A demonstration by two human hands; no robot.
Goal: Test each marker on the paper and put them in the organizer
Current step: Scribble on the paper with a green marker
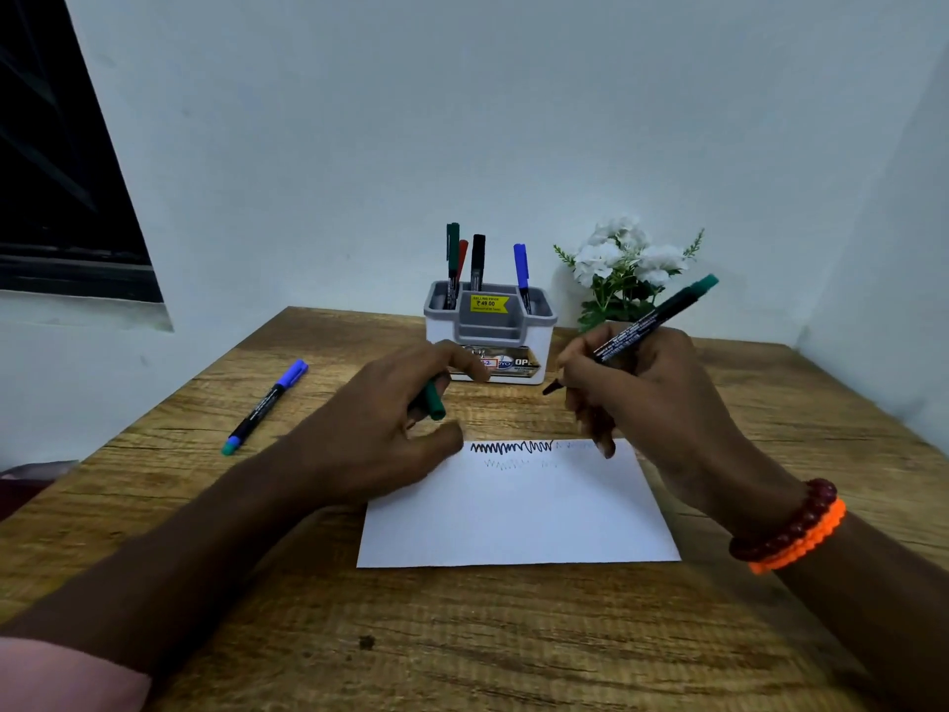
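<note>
Right hand point(647, 398) grasping an uncapped black-barrelled marker with a green end point(652, 321), tip raised just beyond the far edge of the white sheet of paper point(518, 511). Left hand point(390, 429) curled round a green marker cap point(434, 400), resting at the paper's far-left corner. Grey-and-white plastic organizer point(490, 331) holding four markers, standing beyond the paper. Blue-capped black marker point(267, 405) lying well left of the paper on the wooden table point(462, 639).

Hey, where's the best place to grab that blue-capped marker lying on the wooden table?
Pinch the blue-capped marker at mid-barrel, coming from above with fingers across its width. It lies flat and diagonal on the wooden table, apart from other things, so both long sides are free.
</note>
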